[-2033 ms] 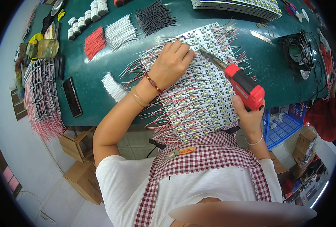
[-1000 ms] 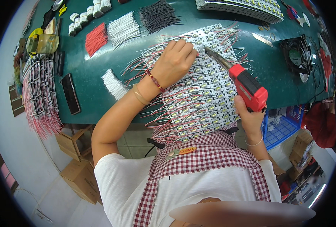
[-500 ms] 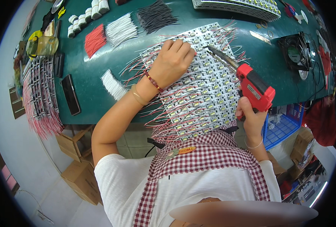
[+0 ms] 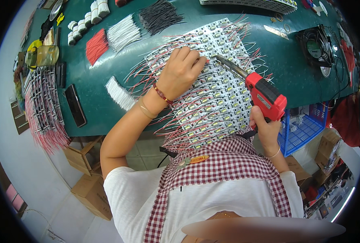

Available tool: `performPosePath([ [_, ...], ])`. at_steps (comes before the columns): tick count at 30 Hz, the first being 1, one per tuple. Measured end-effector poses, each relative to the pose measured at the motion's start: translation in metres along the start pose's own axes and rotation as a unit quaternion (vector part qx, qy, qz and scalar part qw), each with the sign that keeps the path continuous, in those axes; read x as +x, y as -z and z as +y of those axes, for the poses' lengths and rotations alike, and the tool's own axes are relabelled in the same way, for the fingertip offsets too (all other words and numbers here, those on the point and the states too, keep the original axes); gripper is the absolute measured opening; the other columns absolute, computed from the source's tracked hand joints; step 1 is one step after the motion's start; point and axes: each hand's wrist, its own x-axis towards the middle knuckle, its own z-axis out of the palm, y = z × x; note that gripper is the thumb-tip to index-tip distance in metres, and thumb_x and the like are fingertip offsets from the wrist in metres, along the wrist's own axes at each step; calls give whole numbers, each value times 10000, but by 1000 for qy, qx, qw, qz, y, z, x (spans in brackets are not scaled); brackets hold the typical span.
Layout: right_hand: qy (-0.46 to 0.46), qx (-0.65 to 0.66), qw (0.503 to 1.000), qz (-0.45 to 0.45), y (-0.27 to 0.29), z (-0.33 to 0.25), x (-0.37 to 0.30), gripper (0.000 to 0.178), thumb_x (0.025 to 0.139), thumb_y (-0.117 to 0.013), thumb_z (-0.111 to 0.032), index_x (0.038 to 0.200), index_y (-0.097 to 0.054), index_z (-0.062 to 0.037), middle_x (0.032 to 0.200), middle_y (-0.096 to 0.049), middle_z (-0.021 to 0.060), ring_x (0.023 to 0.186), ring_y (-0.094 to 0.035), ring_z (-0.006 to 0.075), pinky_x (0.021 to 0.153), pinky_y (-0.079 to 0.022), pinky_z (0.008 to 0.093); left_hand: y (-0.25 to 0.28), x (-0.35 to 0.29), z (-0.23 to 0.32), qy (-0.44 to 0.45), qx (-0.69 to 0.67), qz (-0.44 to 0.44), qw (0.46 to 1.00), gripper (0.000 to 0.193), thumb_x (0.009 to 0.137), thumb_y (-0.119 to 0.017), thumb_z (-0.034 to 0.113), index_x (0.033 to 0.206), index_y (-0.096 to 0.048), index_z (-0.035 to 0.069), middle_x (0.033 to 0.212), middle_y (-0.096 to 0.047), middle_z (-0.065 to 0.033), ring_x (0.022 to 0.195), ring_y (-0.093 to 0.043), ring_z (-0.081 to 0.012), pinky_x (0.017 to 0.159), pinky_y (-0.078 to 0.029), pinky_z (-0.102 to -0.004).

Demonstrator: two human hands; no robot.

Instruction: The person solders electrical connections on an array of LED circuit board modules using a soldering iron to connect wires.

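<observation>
A panel of white circuit boards [image 4: 228, 95] with small yellowish parts lies on the table in front of me. Thin red and white wires stick out along its sides. My left hand [image 4: 180, 69] rests over its upper left part, fingers pinched together. A bit of red shows at the fingertips, but what they grip is too small to tell. My right hand [image 4: 265, 126] is wrapped around the handle of a red and black soldering gun [image 4: 267, 95]. The gun's dark tip points up and left, just above the boards and close to my left fingertips.
Bundles of red wires [image 4: 96, 46], white wires [image 4: 124, 33] and black wires [image 4: 160, 17] lie at the back. A short white wire bundle [image 4: 120, 93] and a phone [image 4: 75, 105] lie left. Wired board strips [image 4: 44, 101] hang over the left edge. A fan [image 4: 314, 46] stands right, above a blue basket [image 4: 303, 135].
The soldering gun has shifted slightly left and down, and its tip is nearer my left fingertips. My left hand stays pinched over the boards. The whole view has turned slightly.
</observation>
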Motion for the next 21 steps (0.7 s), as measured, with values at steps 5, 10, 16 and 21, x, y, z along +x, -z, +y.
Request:
performPosePath([
  [5, 84, -57, 995, -11, -1, 3, 5, 93, 896, -637, -109, 895, -606, -21, 676, -586, 5, 544, -539, 72, 502, -424, 219, -2, -1, -2, -21, 10, 11, 1000, 180, 756, -581, 77, 922, -626, 21, 830, -506, -65, 783, -492, -208, 715, -418, -330],
  [10, 66, -67, 996, 6, 0, 7, 3, 185, 797, -736, -94, 935, -661, 4, 747, -645, -1, 626, -563, 61, 582, -457, 229, -3, -1, -2, -25, 11, 12, 1000, 182, 757, -581, 75, 924, -627, 20, 827, -504, -67, 783, -491, -209, 712, -417, -328],
  [16, 82, -56, 995, 11, -1, 9, 4, 177, 792, -736, -96, 918, -662, 3, 734, -645, 1, 617, -562, 61, 572, -451, 231, -4, 0, -2, -26, 6, 16, 1000, 187, 755, -579, 74, 923, -630, 10, 824, -506, -70, 785, -492, -213, 709, -418, -328],
  [21, 82, -85, 993, 0, 0, 8, 5, 182, 794, -734, -94, 929, -661, 4, 763, -654, 9, 643, -575, 70, 589, -460, 238, -4, 0, -2, -24, 3, 20, 1000, 192, 751, -577, 72, 923, -631, 6, 822, -506, -70, 785, -493, -215, 710, -418, -328],
])
